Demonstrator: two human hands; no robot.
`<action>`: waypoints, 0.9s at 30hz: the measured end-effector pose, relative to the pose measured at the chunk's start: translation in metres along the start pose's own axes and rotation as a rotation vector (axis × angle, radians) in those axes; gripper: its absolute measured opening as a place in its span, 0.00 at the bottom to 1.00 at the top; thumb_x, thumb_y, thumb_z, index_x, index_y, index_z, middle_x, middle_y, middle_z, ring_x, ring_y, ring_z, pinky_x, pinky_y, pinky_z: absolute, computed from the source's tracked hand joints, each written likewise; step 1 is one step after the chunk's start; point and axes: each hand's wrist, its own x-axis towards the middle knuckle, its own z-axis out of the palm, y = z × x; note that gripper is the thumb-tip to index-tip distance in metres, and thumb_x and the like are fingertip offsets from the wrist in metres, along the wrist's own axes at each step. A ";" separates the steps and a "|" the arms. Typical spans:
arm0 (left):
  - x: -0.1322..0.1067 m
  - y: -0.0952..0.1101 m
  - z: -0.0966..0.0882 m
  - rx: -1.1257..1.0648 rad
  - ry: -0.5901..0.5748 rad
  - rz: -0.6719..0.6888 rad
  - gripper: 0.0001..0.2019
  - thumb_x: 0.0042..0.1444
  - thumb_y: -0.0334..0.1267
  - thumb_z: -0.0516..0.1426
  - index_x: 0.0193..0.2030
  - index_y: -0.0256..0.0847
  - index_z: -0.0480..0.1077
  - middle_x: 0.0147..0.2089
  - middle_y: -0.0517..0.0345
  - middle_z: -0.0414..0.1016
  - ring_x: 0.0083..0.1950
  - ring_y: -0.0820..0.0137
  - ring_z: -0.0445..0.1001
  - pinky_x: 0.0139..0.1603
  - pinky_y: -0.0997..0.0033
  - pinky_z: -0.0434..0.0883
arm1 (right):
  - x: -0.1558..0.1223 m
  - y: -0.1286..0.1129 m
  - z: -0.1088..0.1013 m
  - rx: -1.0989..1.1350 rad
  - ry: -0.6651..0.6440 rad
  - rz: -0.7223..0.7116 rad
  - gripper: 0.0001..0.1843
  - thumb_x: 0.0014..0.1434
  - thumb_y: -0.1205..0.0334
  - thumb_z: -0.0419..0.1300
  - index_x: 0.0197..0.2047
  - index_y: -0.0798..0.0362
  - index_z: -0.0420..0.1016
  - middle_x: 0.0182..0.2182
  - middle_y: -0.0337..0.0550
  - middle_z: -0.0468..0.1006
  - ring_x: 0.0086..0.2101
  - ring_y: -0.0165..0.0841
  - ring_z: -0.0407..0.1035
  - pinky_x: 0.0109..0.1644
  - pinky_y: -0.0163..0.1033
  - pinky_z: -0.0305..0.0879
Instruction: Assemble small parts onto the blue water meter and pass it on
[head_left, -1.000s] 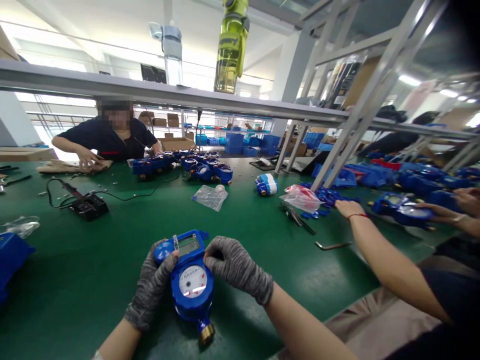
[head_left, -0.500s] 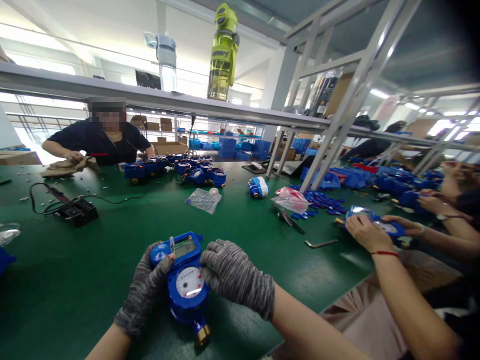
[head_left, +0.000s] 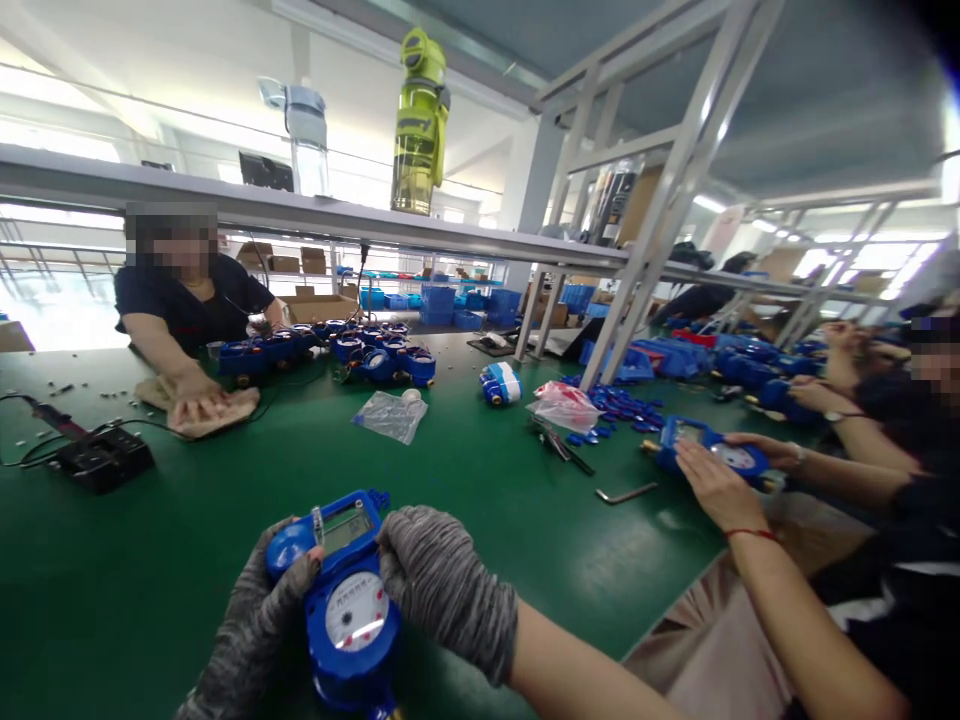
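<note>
A blue water meter with a white dial and a small grey display lies before me, its brass end pointing toward me and partly cut off by the frame. My left hand, in a grey knitted glove with bare fingertips, is closed round the meter's left side, the thumb beside the display. At the right edge, between display and dial, my right hand in a matching glove has its fingers curled in against the housing. The tips of those fingers are hidden.
Across the green table, a co-worker's hand presses a tan cloth. Nearby are a black device, a plastic bag, a hex key and pliers. At right, another person's hands hold a blue meter.
My view has shifted, and the meter with both hands sits lower and further left. The co-worker opposite has brought the cloth toward the middle and flattened it on the table.
</note>
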 end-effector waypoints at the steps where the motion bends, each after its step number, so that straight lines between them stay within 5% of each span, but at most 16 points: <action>1: 0.001 0.000 0.000 0.001 0.022 -0.017 0.39 0.39 0.50 0.70 0.58 0.49 0.61 0.52 0.53 0.74 0.50 0.55 0.75 0.46 0.61 0.78 | 0.001 -0.003 -0.002 -0.058 -0.023 -0.017 0.13 0.59 0.59 0.53 0.42 0.55 0.75 0.37 0.51 0.75 0.39 0.42 0.70 0.44 0.48 0.67; 6: 0.006 -0.001 0.001 0.016 0.062 -0.035 0.41 0.33 0.51 0.72 0.55 0.48 0.63 0.49 0.52 0.75 0.46 0.55 0.77 0.40 0.63 0.79 | 0.002 -0.013 -0.016 -0.313 -0.141 -0.174 0.16 0.56 0.59 0.60 0.45 0.59 0.73 0.39 0.56 0.74 0.39 0.45 0.70 0.42 0.49 0.69; 10: 0.010 -0.005 0.000 -0.008 0.112 -0.053 0.41 0.29 0.49 0.74 0.53 0.48 0.64 0.46 0.54 0.76 0.43 0.59 0.78 0.38 0.70 0.78 | -0.008 -0.010 -0.022 -0.319 -0.118 -0.256 0.14 0.61 0.54 0.55 0.41 0.55 0.74 0.39 0.52 0.75 0.37 0.42 0.70 0.40 0.46 0.68; 16: 0.002 -0.008 0.001 -0.016 0.026 0.025 0.33 0.42 0.49 0.69 0.55 0.50 0.64 0.53 0.55 0.73 0.48 0.58 0.76 0.44 0.64 0.78 | -0.023 -0.003 -0.011 -0.293 -0.131 -0.199 0.18 0.66 0.51 0.47 0.44 0.52 0.73 0.31 0.47 0.76 0.30 0.38 0.71 0.33 0.39 0.62; 22: -0.003 -0.010 0.003 -0.048 0.016 0.060 0.34 0.46 0.47 0.68 0.58 0.48 0.60 0.53 0.50 0.72 0.48 0.54 0.76 0.44 0.55 0.78 | -0.027 -0.003 -0.011 -0.138 -0.147 -0.066 0.19 0.67 0.51 0.45 0.50 0.49 0.71 0.30 0.43 0.77 0.27 0.35 0.71 0.31 0.35 0.58; 27: 0.001 -0.016 0.000 -0.042 -0.019 0.112 0.33 0.48 0.47 0.67 0.59 0.45 0.60 0.55 0.46 0.71 0.51 0.53 0.74 0.51 0.50 0.75 | 0.004 0.047 0.019 0.306 -0.035 0.095 0.15 0.66 0.55 0.49 0.44 0.51 0.76 0.38 0.39 0.78 0.38 0.28 0.72 0.41 0.29 0.63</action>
